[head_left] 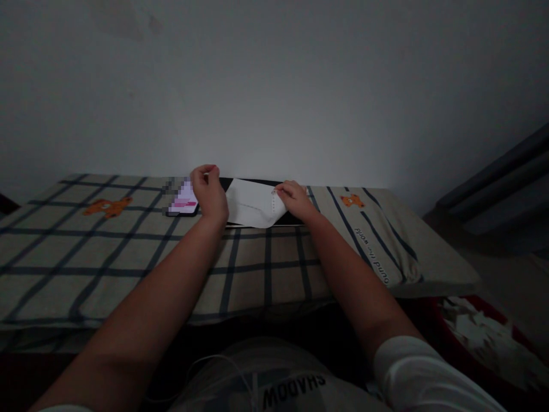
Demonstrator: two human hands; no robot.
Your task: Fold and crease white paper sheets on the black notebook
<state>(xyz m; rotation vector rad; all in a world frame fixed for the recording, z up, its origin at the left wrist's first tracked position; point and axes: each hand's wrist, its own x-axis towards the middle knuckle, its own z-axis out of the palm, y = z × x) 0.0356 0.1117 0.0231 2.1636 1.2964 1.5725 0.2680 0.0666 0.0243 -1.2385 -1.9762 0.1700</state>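
White sheet of paper (253,209) down on a dark board (257,186) atop the checked cloth tabletop (128,257). Left hand (209,191) pinching its left edge, right hand (294,200) gripping the curled right edge. Lit phone (183,201) just beside the left hand.

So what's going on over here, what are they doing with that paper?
A person sits at a checked cloth and works a white sheet of paper with both bare hands. The left hand is at the sheet's left edge and the right hand pinches its right edge, which curls up. The paper lies on a dark flat pad. A lit phone rests just left of the left hand.
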